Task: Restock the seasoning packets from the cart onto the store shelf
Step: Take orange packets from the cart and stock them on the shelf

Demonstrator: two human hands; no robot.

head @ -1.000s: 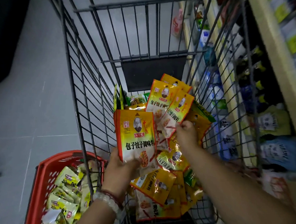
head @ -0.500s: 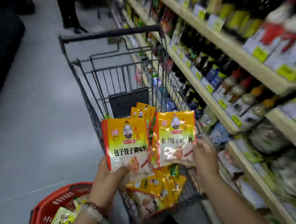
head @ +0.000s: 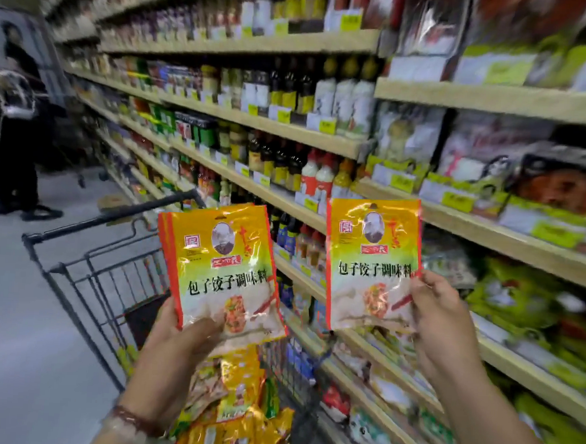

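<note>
Seasoning packets, orange and yellow, are up in both hands, above the cart and facing the shelves. The left hand (head: pixel 188 332) has its grip around the bottom of a small stack (head: pixel 220 269); the right hand (head: pixel 440 313) pinches another packet (head: pixel 371 264) at its right edge. More packets (head: pixel 238 424) lie in the cart (head: pixel 93 264). This looks like the carry step; next comes finding the matching slot on the store shelf (head: pixel 510 242) and setting them upright.
</note>
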